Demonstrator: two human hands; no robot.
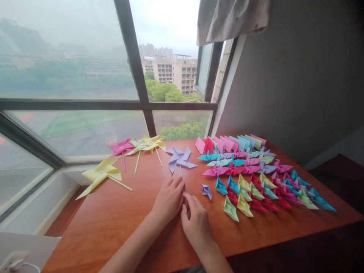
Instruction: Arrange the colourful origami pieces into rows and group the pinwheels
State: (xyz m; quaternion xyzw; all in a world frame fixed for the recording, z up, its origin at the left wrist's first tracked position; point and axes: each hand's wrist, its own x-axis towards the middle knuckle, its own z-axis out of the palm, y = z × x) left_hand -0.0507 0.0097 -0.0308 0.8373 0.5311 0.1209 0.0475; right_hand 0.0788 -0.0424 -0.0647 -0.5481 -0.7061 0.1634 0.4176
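Observation:
A purple paper pinwheel (179, 159) lies on the wooden table, its thin stick running toward me between my hands. My left hand (169, 199) rests over the stick with fingers curled down around it. Just to the right, my right hand (196, 218) is closed, its thumb and fingers bent together at the stick's near end, touching the left fingertips. My fingers hide most of the stick's lower part. Near my right hand sits a small purple paper boat (206, 191).
Rows of folded paper boats (257, 204), paper cranes (236, 163) and upright folded pieces (227, 143) fill the table's right side. At the left lie a large yellow pinwheel (102, 172), a pink pinwheel (122, 147) and pale yellow pinwheels (152, 143). Windows (173, 106) rise behind.

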